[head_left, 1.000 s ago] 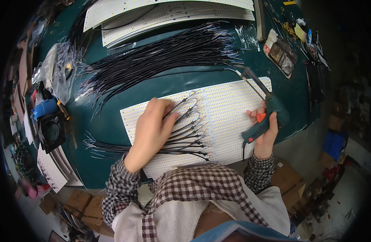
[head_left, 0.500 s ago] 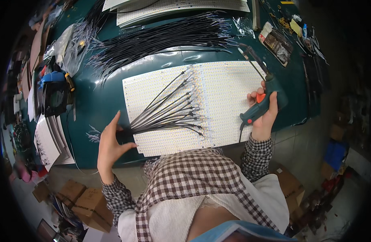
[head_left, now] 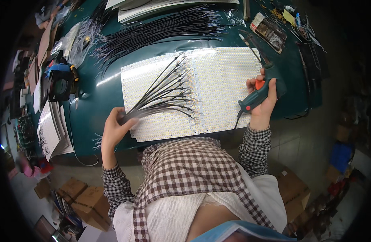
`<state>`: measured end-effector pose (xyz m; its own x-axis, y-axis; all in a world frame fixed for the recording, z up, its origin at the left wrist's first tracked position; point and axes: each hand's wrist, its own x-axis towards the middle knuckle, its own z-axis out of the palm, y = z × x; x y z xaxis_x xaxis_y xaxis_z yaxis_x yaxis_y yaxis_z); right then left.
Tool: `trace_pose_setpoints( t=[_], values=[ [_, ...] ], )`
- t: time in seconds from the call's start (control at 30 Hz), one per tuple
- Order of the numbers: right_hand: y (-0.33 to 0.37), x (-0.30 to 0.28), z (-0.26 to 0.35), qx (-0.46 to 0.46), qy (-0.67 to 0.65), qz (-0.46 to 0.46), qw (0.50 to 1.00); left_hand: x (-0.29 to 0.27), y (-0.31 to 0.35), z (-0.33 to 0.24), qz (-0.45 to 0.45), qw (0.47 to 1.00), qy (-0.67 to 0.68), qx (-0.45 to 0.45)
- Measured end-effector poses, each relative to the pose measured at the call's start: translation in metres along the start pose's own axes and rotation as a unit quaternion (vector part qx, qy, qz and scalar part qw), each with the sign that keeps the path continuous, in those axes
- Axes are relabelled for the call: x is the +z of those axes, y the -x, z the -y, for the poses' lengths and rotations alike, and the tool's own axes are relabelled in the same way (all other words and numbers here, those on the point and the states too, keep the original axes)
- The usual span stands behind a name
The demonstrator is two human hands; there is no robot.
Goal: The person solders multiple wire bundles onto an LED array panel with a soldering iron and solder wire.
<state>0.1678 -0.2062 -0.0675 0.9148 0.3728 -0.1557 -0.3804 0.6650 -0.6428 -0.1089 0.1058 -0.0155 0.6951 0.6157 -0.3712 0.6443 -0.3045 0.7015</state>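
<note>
A white panel [head_left: 230, 88] dotted with rows of small yellowish LED chips lies on the table in front of me. Black wires [head_left: 163, 99] fan out over its left half, with their stripped ends lying along a line near its middle. My left hand [head_left: 115, 131] is closed round the gathered part of these wires at the panel's left edge; their other ends stick out behind the hand. In my right hand [head_left: 265, 109] is a green soldering gun [head_left: 251, 100] with an orange trigger, held over the panel's right side. Its tip points up and away, apart from the wires.
A long pile of black wires [head_left: 161, 30] lies behind the panel, with stacked white panels [head_left: 173, 9] beyond. A dirty tray [head_left: 269, 33] sits at the far right. Left are a black fan-like device [head_left: 58, 89] and white boards [head_left: 52, 129]. Cardboard boxes [head_left: 90, 205] stand below.
My left hand was spread beside the wire bundle and has closed round it. The panel and table appear slightly higher in the picture. My right hand keeps holding the soldering gun.
</note>
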Motion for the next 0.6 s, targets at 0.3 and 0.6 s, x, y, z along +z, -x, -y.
trace_pose_setpoints(
  t=[0.3, 0.6],
  values=[
    [0.000, 0.003, -0.005, 0.020, -0.005, -0.001, 1.000, 0.009, -0.008, 0.028, -0.059, 0.990, 0.131, -0.011],
    [0.012, 0.002, 0.038, -0.036, -0.065, 0.055, 0.996, -0.112, -0.018, -0.028, -0.092, 0.960, 0.228, 0.135]
  ],
)
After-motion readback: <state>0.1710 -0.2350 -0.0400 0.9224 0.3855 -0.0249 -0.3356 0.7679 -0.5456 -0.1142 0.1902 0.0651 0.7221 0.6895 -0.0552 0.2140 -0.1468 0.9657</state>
